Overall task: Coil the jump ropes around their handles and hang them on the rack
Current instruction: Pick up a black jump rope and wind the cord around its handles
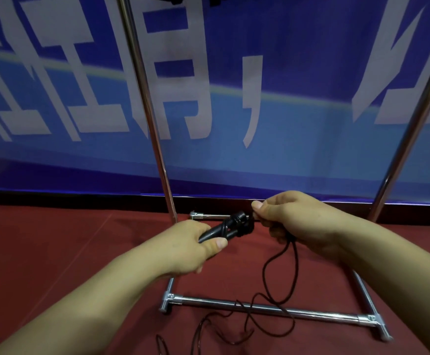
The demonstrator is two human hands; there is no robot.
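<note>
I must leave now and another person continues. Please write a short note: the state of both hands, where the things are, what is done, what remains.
Left hand: gripping the black handles.
Right hand: pinching the rope beside the handles.
Done: a few turns sit on the handle ends.
Left: most of the rope hangs loose over the rack's base bar onto the red floor. Finish coiling, then hang it on the rack.

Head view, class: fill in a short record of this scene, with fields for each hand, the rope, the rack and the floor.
left hand: grips the black handles
right hand: pinches the rope beside the handles
rope: few turns wound on the handles; the rest hangs loose to the floor, crossing the rack's front bar
rack: chrome frame, two uprights, standing before a blue banner
floor: red
</note>
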